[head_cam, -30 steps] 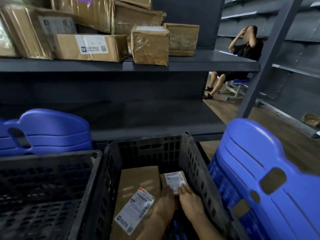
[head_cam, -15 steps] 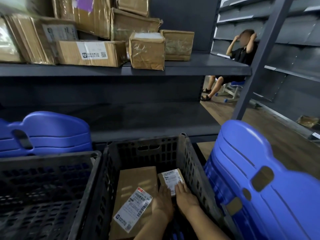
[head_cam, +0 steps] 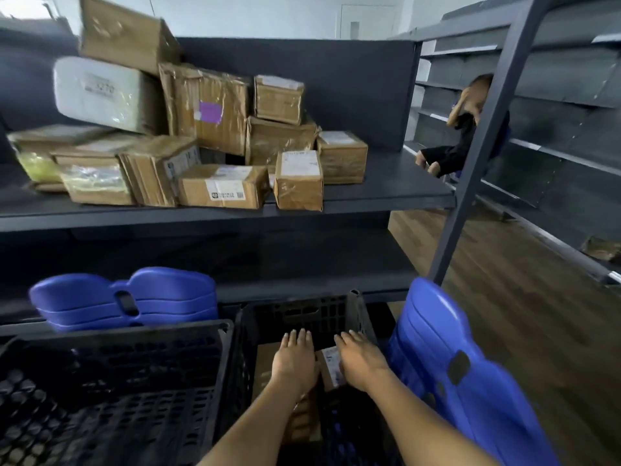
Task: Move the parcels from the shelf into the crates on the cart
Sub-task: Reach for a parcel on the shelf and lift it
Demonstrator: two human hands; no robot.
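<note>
From the head view, both hands reach into the right-hand black perforated plastic crate (head_cam: pixel 302 311). The left hand (head_cam: pixel 295 361) lies palm down with straight fingers, released, over a flat brown cardboard parcel (head_cam: pixel 265 361) on the crate floor. The right hand (head_cam: pixel 361 361) is likewise flat and grasps nothing. Between the two hands sits a small brown cardboard parcel with a white label (head_cam: pixel 331 366); whether either hand touches it I cannot tell. A second black perforated crate (head_cam: pixel 134 364) stands just beside, to the left. Above, the dark grey metal shelf (head_cam: pixel 386 193) carries a pile of brown taped cardboard parcels (head_cam: pixel 208 109) and a white foam box (head_cam: pixel 100 95). Blue moulded plastic panels (head_cam: pixel 470 381) lean at the right.
</note>
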